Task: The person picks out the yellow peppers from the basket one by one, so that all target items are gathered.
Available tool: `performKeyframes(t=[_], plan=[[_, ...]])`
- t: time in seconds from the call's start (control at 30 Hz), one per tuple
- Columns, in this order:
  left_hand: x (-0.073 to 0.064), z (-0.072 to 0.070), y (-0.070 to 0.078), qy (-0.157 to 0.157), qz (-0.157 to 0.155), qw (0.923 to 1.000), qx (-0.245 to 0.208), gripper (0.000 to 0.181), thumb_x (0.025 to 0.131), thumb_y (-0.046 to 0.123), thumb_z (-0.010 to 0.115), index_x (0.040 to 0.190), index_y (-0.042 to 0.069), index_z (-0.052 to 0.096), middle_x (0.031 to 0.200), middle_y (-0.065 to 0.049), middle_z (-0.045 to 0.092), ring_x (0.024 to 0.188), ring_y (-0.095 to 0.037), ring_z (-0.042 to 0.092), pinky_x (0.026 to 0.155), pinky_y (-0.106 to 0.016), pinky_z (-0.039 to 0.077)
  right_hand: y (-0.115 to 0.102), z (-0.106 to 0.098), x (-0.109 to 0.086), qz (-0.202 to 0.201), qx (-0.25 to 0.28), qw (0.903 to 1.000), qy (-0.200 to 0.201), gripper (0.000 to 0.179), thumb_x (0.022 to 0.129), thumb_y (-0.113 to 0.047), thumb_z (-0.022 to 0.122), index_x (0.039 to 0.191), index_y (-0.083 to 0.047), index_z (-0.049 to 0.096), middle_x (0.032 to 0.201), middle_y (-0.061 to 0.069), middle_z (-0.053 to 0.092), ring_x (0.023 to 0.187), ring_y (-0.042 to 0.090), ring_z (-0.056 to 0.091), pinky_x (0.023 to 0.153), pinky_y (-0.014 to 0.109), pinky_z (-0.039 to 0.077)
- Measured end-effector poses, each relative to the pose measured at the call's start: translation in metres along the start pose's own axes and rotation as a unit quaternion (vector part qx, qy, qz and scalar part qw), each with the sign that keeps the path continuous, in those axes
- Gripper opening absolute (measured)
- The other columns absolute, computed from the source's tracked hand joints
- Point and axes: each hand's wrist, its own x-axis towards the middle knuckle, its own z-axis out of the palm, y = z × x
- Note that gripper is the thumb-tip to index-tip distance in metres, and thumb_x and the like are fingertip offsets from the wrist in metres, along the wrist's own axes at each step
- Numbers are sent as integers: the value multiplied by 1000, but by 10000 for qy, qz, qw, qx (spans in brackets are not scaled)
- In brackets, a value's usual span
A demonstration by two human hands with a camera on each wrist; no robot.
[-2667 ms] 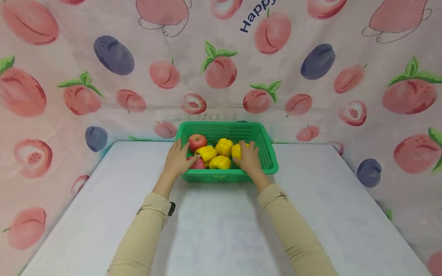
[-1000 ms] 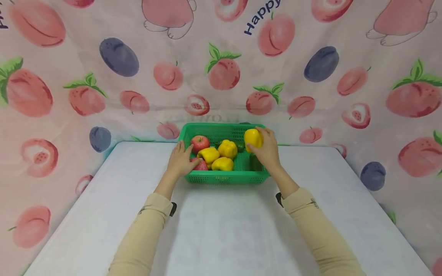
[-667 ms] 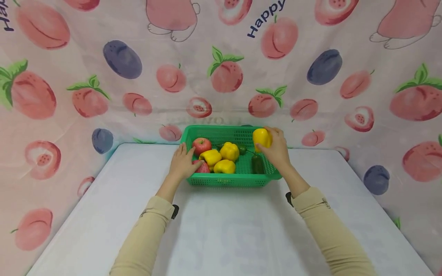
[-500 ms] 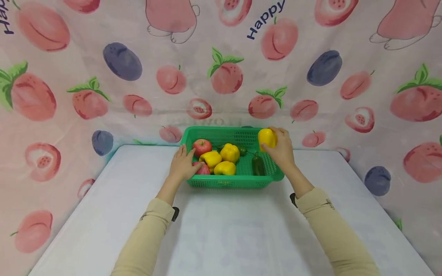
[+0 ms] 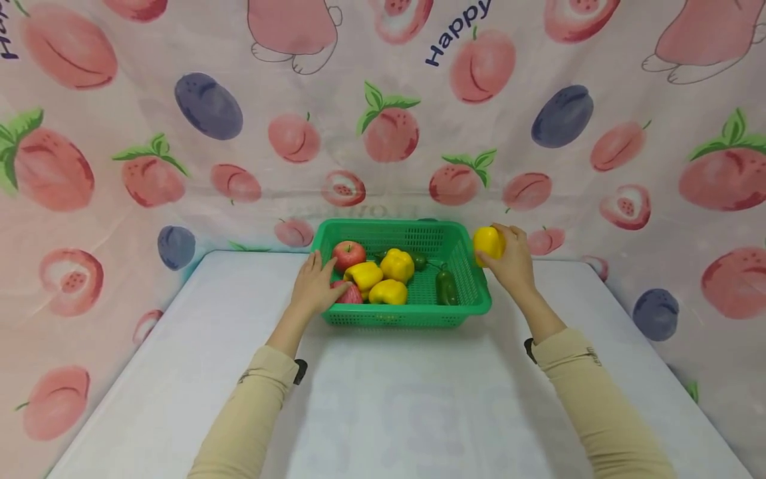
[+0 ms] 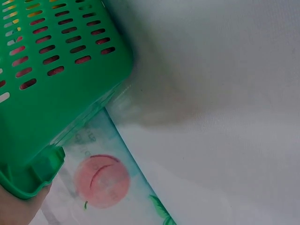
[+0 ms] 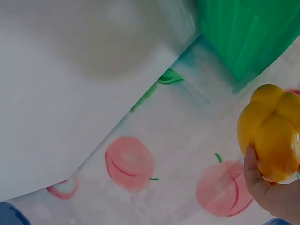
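Observation:
My right hand (image 5: 514, 263) holds a yellow bell pepper (image 5: 488, 243) by its sides, raised just beyond the right rim of the green basket (image 5: 391, 316). In the right wrist view the thumb presses against this bell pepper (image 7: 274, 122), its lobed end showing. My left hand (image 5: 314, 286) rests on the basket's left rim, fingers spread, thumb near a striped pinkish-red item (image 5: 352, 294) it partly hides. Several yellow bell peppers (image 5: 389, 293), a red apple (image 5: 350, 255) and dark green peppers (image 5: 445, 286) lie inside the basket.
The basket stands at the back of a white table (image 5: 407, 399). Behind and beside it hangs a pink fruit-print cloth (image 5: 359, 66). The left wrist view shows the slotted basket wall (image 6: 70, 98) and the table's edge.
My right hand has lifted the bell pepper out of the basket and carried it right, past the rim, uncovering a dark green pepper. The left hand has stayed at the left rim.

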Motion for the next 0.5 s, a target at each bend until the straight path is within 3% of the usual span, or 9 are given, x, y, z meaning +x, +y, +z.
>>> performKeyframes(t=[0.5], plan=[[-2, 0, 1, 92, -8, 9999, 89, 71, 94, 48, 49, 146, 3, 31, 153, -31, 10, 144, -42, 7, 119, -50, 10, 32, 2, 5, 76, -447, 9981, -408, 57, 86, -12, 65, 133, 8, 42, 134, 38, 36, 117, 53, 40, 101, 64, 35]])
